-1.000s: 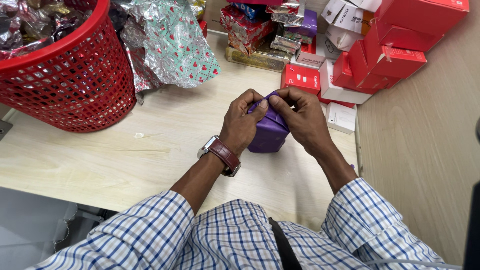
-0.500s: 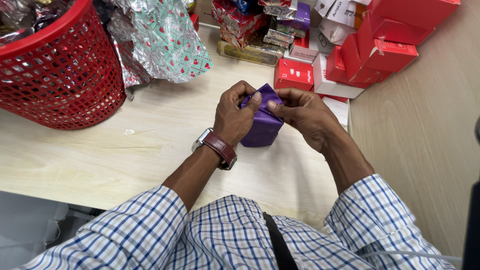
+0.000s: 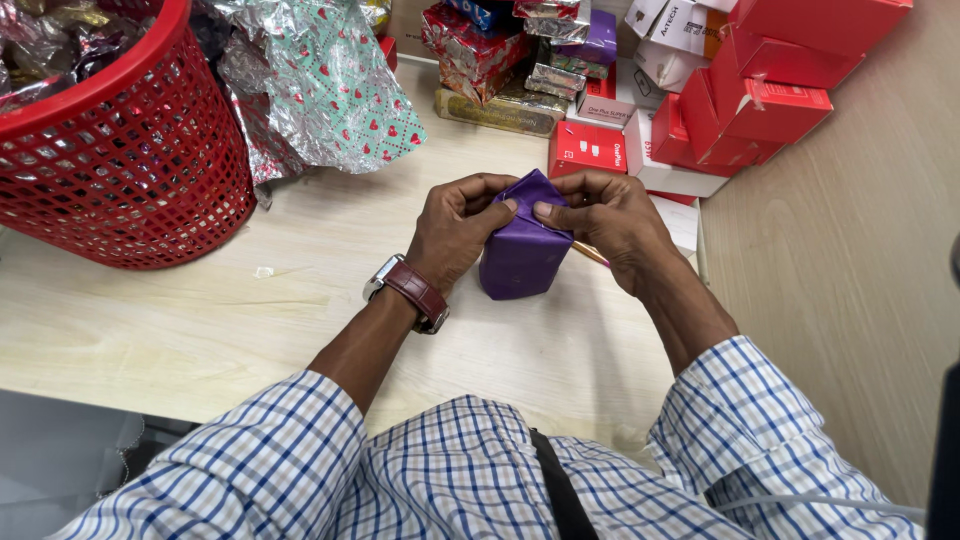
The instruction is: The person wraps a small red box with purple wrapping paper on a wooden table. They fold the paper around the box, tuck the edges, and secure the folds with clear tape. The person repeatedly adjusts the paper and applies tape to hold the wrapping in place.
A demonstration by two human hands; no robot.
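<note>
Left hand (image 3: 455, 228) and right hand (image 3: 612, 222) gripping purple parcel (image 3: 523, 252), thumbs pressed on top fold. Red basket (image 3: 130, 150) left of parcel, red boxes (image 3: 770, 100) behind it.

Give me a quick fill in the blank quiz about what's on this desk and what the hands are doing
1. Both hands, left hand and right hand, press folds on a parcel wrapped in ____ paper.
2. The left wrist wears a watch with a ____ strap.
3. The mesh basket at the left of the table is ____ in colour.
4. The foil sheet beside the basket is printed with small red ____.

Missing words: purple; brown; red; hearts
</note>
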